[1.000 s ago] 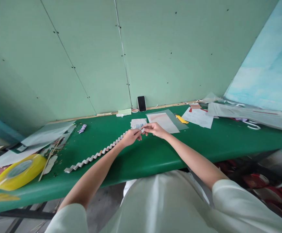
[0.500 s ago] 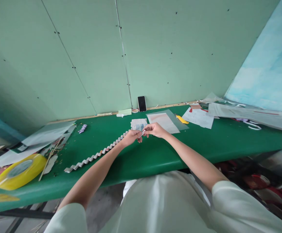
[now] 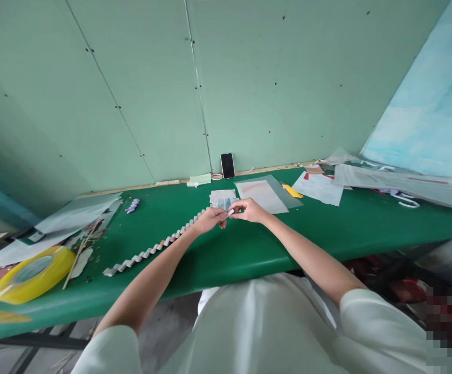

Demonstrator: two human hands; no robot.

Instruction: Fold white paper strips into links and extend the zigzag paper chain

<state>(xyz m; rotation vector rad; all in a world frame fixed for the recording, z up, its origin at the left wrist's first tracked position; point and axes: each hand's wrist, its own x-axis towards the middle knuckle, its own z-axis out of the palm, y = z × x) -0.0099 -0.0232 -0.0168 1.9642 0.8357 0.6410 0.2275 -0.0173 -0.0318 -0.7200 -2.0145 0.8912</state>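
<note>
My left hand [image 3: 209, 220] is closed, pinching a small white folded paper strip [image 3: 231, 212] over the middle of the table. From the other side, the thumb and fingers of my right hand [image 3: 249, 211] close on the same strip. A long zigzag folded paper chain [image 3: 144, 255] lies slanting on the green table, its far end running up behind my left hand. Whether that end is joined to the strip is hidden. Just beyond my hands lie printed paper pieces [image 3: 223, 195].
A yellow tape roll [image 3: 33, 274] and a thin stick [image 3: 80, 254] lie at the left. A phone [image 3: 227, 166] leans on the wall. White sheets [image 3: 263, 195], a yellow cutter [image 3: 292, 191] and piled papers [image 3: 401, 184] occupy the right of the green table [image 3: 241, 262].
The fingers of my right hand have shifted slightly on the paper strip, and more of its white end shows. The paper chain has stayed in place.
</note>
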